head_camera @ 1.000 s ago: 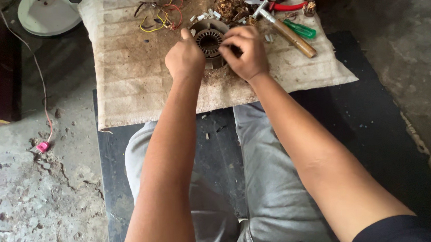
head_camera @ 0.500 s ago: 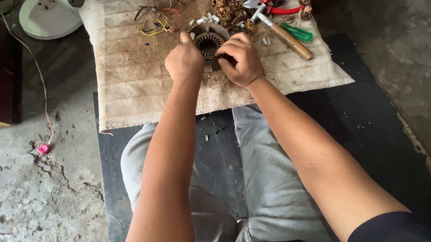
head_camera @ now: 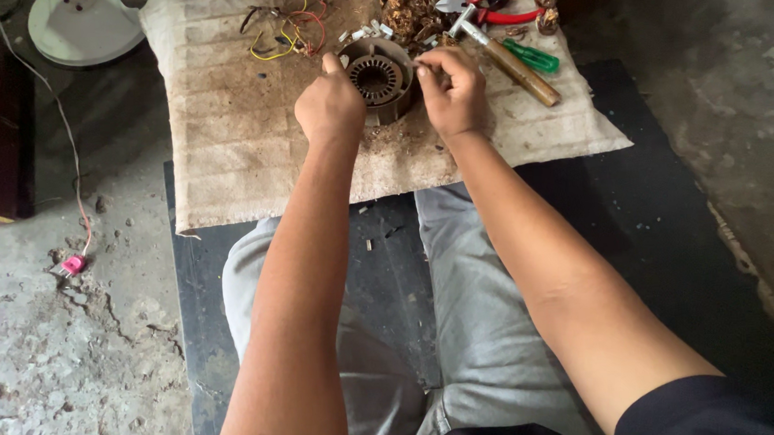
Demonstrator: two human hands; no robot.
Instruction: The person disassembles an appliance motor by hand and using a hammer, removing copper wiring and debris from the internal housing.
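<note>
Since the earlier frame both hands have moved slightly apart, exposing more of the motor core (head_camera: 378,78). Left hand (head_camera: 330,108): fingers curled against the core's left rim, steadying it. Core: round, ribbed metal ring, slotted inside, resting on a stained, coarse woven cloth (head_camera: 233,137). Right hand (head_camera: 453,90): fingers pinched closed at the core's right rim; what they pinch cannot be told. Further right lie a wooden-handled hammer (head_camera: 507,59), red pliers (head_camera: 492,4), green screwdriver (head_camera: 533,57).

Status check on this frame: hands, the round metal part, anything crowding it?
Left hand steadies stator core. Right hand pinches at its rim. Hammer, pliers, loose wires close by.
</note>
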